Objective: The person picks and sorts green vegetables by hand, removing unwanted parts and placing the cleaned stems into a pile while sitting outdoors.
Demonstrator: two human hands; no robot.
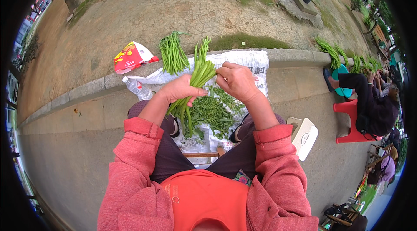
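Note:
My left hand (pixel 185 91) is wrapped around a bundle of long green vegetable stems (pixel 201 74), held aslant above a white woven sack. At the bundle's right side, the curled thumb and fingers of my right hand (pixel 237 80) pinch the edge of a stem; the fingertips are partly hidden. A heap of loose green leaves and trimmings (pixel 211 113) lies below both hands on the white woven sack (pixel 239 57), which bears printing. Another bunch of green stems (pixel 174 53) rests on the kerb side, just beyond my left hand.
A plastic bottle (pixel 138 88) and a red-and-white bag (pixel 134 57) are at left by the concrete kerb (pixel 290 57). A cream plastic stool (pixel 304 138) stands right of my knee. Farther right, a seated person (pixel 374 107) is near a red stool (pixel 346 122) and more green bunches (pixel 329 52).

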